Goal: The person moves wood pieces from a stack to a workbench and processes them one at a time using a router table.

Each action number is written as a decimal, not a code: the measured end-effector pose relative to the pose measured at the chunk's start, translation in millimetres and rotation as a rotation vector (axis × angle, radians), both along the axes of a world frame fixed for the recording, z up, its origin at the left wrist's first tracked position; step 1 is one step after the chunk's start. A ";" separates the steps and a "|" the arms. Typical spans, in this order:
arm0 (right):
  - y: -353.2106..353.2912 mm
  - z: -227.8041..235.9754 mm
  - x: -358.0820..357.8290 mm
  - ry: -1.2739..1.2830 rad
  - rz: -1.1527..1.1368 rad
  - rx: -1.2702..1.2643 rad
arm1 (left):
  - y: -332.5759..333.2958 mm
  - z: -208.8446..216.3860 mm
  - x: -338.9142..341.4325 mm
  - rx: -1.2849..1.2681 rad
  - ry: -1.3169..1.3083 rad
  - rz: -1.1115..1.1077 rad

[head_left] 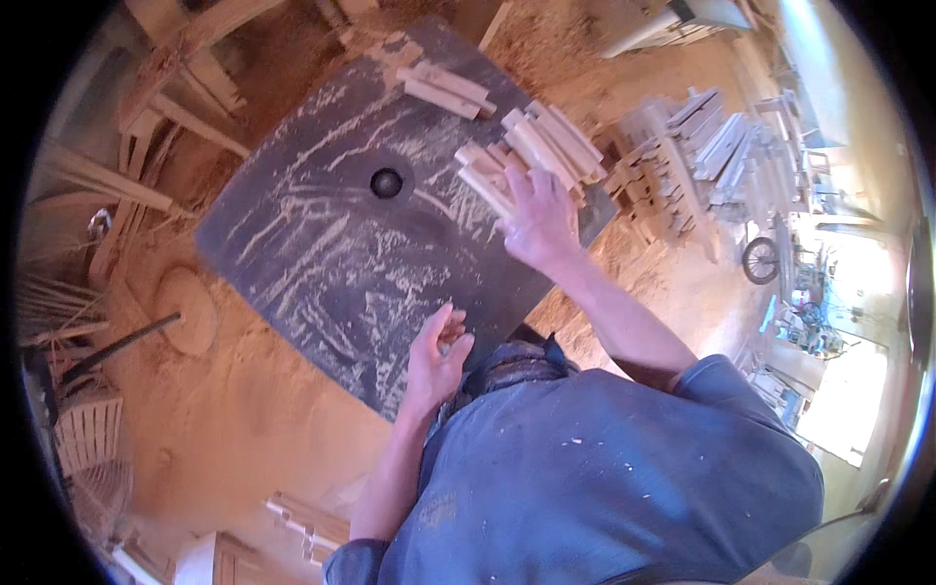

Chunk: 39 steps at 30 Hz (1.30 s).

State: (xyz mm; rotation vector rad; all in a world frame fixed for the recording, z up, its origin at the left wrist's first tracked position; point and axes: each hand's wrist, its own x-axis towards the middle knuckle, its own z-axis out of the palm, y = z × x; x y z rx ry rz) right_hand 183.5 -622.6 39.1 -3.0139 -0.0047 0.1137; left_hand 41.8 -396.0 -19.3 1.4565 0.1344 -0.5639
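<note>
In the head view, wooden strips (485, 181) on the right of the dark table (453, 278) are partly covered by the loosely bent right hand (538, 222), whose grip cannot be told, while the left hand (433, 359) is held half-open and empty by the near edge.

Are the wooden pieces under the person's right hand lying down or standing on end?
Lying down: the wooden pieces show their long sides along the dark tabletop; the right hand is over them.
</note>
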 end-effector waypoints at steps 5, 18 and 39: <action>-3.8 -19.0 5.4 -0.077 -0.024 0.003 | -14.1 7.6 1.0 0.022 0.030 0.081; 40.6 -62.9 -46.1 -0.208 0.267 0.476 | 3.5 2.2 -16.5 0.164 0.170 0.242; 73.8 -83.4 -32.3 -0.247 0.243 0.532 | -0.5 -32.2 132.7 0.628 -0.254 0.355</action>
